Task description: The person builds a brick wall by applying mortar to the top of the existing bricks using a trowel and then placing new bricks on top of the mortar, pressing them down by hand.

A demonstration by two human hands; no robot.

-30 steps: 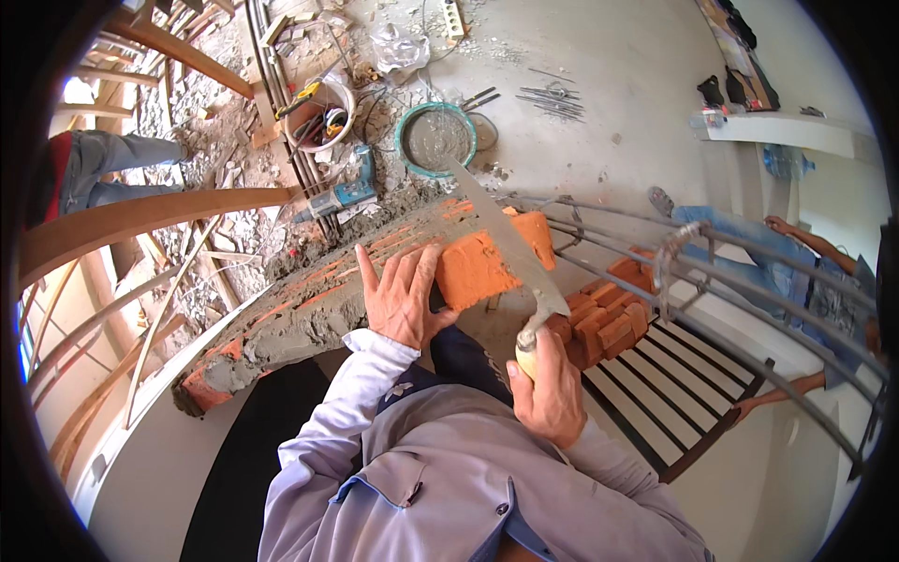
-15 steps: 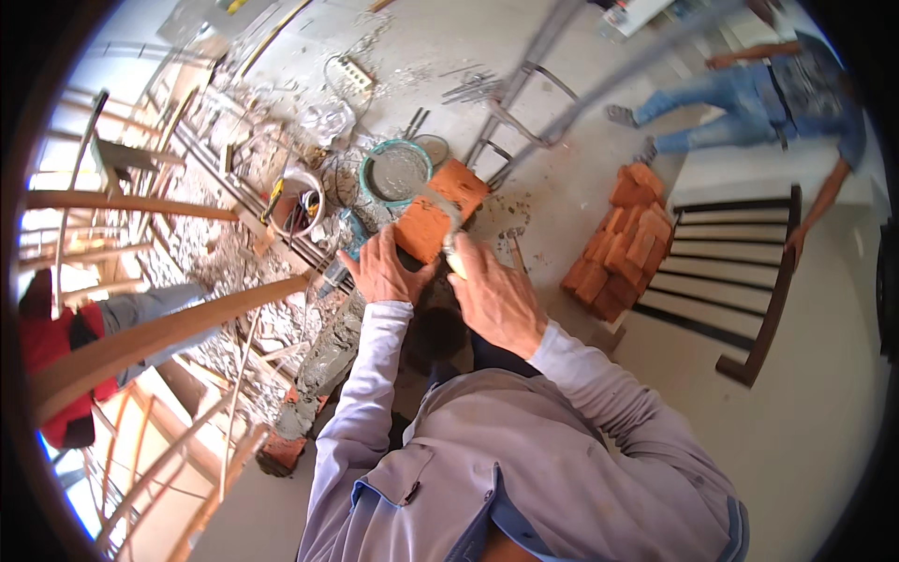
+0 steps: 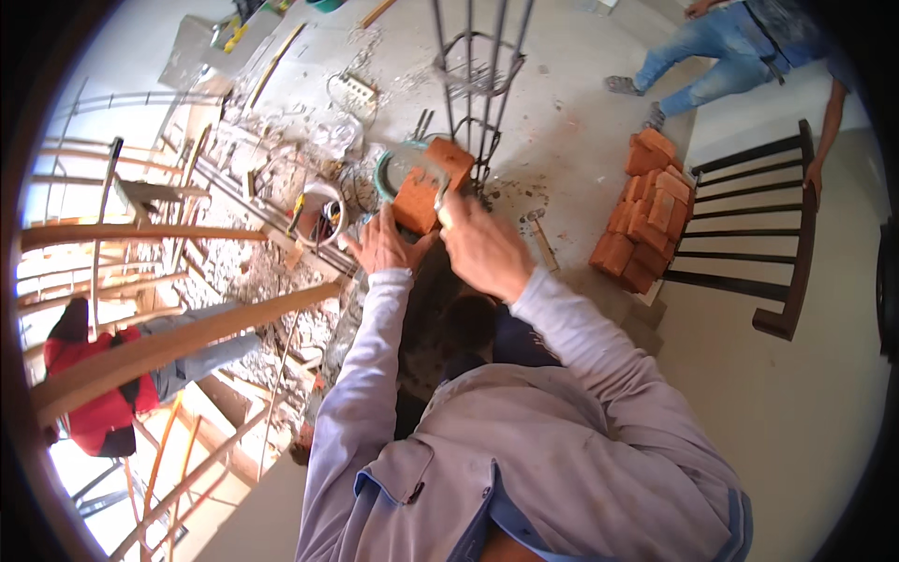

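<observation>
My left hand is at the near end of an orange brick, its thumb and spread fingers around the corner. A second orange brick lies just beyond it in line. My right hand is closed round the handle of a trowel; its grey blade lies above the bricks' upper faces, partly blurred. Behind the bricks, to the left, is a teal-rimmed bucket of wet grey mortar, partly hidden by them. Dark, rough mortar shows below the near brick, between my forearms.
A pale bucket of tools stands left, beside rubble and wooden beams. Upright rebar rises beyond the bricks. Right are a hammer, stacked bricks and a dark railing touched by another person. Someone in red is far left.
My view has shifted, so the rebar stands more upright and the brick stack sits farther right. The trowel has moved slightly over the bricks; my left hand stays at the near brick.
</observation>
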